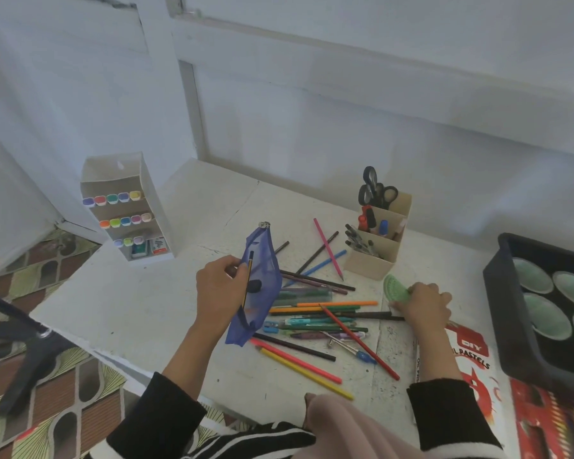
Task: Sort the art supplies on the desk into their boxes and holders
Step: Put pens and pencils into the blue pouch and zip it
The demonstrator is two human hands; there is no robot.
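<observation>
Holding the blue translucent mesh pouch (257,286) above the white counter (146,309), our left hand (217,286) pinches its edge together with a yellow-black pencil (247,279). Our right hand (424,306) curls its fingers (415,290) over the flat green plastic protractor (395,288). We fear the thin protractor slides away, or the tilted pouch spills.

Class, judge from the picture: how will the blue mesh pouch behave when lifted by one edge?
Probably floppy: the blue mesh pouch sags and bends below the left hand gripping it. Likely light, since one hand holds it up with a pencil showing through the mesh.
</observation>
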